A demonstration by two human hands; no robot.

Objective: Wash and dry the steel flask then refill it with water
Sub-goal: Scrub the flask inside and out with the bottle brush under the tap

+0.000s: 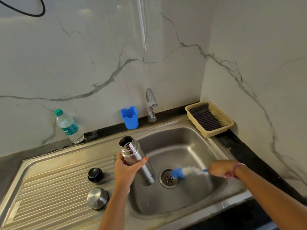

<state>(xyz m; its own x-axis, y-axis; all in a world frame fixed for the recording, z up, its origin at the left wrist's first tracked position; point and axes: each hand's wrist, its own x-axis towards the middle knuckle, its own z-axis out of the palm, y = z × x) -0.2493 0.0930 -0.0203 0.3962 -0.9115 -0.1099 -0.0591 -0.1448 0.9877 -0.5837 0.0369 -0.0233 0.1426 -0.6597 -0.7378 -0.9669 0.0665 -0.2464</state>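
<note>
My left hand [127, 170] grips the open steel flask [137, 159] around its middle, holding it tilted over the left side of the sink basin [191, 141], mouth up and toward the back left. My right hand [221, 169] is closed on the handle of a blue and white bottle brush [186, 172], whose blurred head hangs over the drain [168, 178]. The flask's black stopper [95, 175] and its steel cap [97, 198] rest on the ribbed drainboard [49, 188] to the left.
A chrome tap [151, 105] stands behind the basin, with no water running. A blue holder [129, 117] sits beside it. A plastic water bottle [69, 126] leans on the marble wall at left. A beige basket [209, 118] with a dark cloth fills the right corner.
</note>
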